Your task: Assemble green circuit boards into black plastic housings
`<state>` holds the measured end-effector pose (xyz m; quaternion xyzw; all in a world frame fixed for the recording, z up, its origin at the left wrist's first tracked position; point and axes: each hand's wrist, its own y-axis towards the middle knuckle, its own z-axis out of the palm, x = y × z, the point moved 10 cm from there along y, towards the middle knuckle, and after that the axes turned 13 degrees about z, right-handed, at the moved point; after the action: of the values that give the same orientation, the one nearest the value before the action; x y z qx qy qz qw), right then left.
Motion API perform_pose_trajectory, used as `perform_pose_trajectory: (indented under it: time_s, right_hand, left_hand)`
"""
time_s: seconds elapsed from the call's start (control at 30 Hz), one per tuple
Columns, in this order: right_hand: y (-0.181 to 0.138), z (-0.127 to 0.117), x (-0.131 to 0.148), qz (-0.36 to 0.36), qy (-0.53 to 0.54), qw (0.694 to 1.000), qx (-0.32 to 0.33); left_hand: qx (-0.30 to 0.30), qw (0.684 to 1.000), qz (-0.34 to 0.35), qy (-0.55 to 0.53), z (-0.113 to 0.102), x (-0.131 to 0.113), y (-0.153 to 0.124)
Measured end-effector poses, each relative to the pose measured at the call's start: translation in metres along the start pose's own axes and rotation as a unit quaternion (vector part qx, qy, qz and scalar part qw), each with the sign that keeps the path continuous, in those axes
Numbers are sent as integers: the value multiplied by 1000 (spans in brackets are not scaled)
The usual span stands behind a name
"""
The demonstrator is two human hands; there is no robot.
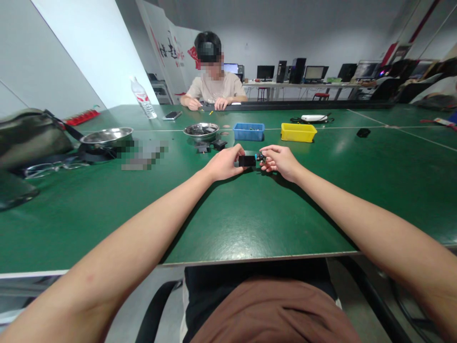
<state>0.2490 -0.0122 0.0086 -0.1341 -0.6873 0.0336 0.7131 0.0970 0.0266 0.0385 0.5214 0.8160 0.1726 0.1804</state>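
My left hand (224,163) is closed around a small black rectangular block (247,161), held just above the green table (250,224). My right hand (282,161) pinches a tiny dark part with a blue spot (260,156) right at the block's right end. The two hands nearly touch at the middle of the table. What the small part is, I cannot make out.
Beyond my hands stand a blue bin (249,132), a yellow bin (298,132), a metal bowl of dark parts (201,129) and loose black pieces (211,145). Another metal bowl (106,136), a bag (28,138), glasses and a bottle (143,98) sit left. A person works opposite.
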Motion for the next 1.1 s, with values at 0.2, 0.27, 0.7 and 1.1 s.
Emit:
perform_pose_trajectory:
  time_s: [0.2, 0.27, 0.7, 1.1]
  right_hand:
    - [-1, 2, -3, 6, -12, 1000, -1]
    - [-1, 1, -4, 11, -18, 1000, -7]
    - [1, -3, -7, 33, -62, 997, -36]
    - [2, 9, -10, 23, -91, 995, 13]
  left_hand:
    - [10, 1000, 0, 6, 0, -3, 0]
    - [10, 1000, 6, 7, 0, -5, 1]
    - [3, 998, 54, 14, -3, -24, 6]
    - [4, 997, 80, -6, 0, -31, 7]
